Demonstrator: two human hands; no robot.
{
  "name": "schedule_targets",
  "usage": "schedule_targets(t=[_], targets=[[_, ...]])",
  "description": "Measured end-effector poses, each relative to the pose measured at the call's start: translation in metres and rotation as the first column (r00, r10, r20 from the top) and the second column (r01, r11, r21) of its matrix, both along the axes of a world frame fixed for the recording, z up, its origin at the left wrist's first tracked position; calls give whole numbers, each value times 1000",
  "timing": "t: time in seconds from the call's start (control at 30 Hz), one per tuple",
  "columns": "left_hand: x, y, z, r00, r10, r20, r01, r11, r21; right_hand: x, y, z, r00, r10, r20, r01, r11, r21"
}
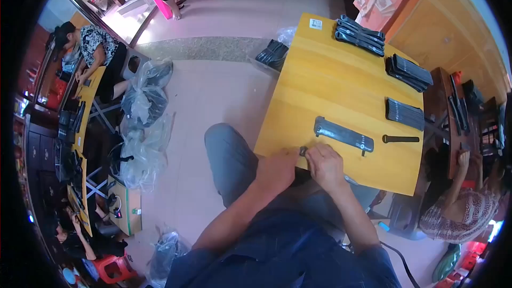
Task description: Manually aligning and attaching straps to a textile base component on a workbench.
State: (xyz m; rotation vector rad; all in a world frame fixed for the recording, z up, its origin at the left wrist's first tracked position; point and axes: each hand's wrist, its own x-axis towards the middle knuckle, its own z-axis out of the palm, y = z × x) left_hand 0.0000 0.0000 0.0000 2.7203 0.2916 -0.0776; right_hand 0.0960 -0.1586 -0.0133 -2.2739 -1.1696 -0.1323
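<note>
At the near edge of the yellow table (298, 90), my left hand (277, 170) and my right hand (326, 165) meet with fingers pinched. Between their fingertips shows a small dark piece (303, 151), too small to name and partly covered. Just beyond my right hand lies a long, flat, glossy black strip (344, 136) with a short tab at each end. To its right rests a narrow black strap (401, 139) with one rounded end. A slim light-coloured tool (350, 180) lies by the table edge beside my right hand.
Black strips lie bundled along the table's right side: a near stack (405, 113), a middle stack (409, 72) and a far stack (360, 36). Clear plastic bags (146, 106) sit on the floor at left. Other people work at tables on both sides.
</note>
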Motion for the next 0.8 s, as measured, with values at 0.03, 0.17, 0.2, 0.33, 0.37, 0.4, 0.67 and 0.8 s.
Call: schedule_targets(t=[0.03, 0.17, 0.2, 0.33, 0.37, 0.4, 0.67, 0.8], targets=[[-1, 3, -3, 1000, -8, 28, 9, 999, -36, -1, 1, 1, 1000, -3, -4, 3, 1000, 22], [7, 0, -5, 996, 4, 92, 3, 997, -78, 10, -3, -2, 1000, -3, -5, 4, 995, 96], [7, 0, -4, 996, 2, 92, 6, 997, -79, 10, -4, -3, 1000, -5, -5, 6, 995, 96], [6, 3, -3, 992, -5, 124, 14, 997, -74, 7, -2, -2, 1000, -13, -19, 15, 993, 113], [5, 5, -3, 995, -15, 103, 21, 998, -58, 6, -1, -1, 1000, -19, -21, 22, 992, 125], [5, 4, 0, 995, -16, 103, 22, 998, -58, 5, -1, -1, 1000, -20, -21, 23, 992, 125], [-5, 7, 3, 994, 77, 73, -46, 932, -358, 4, 1, -12, 988, -81, -134, 109, 971, 212], [3, 9, -9, 992, 103, 74, -50, 854, -518, -2, -5, -7, 987, -35, -159, 60, 986, 158]])
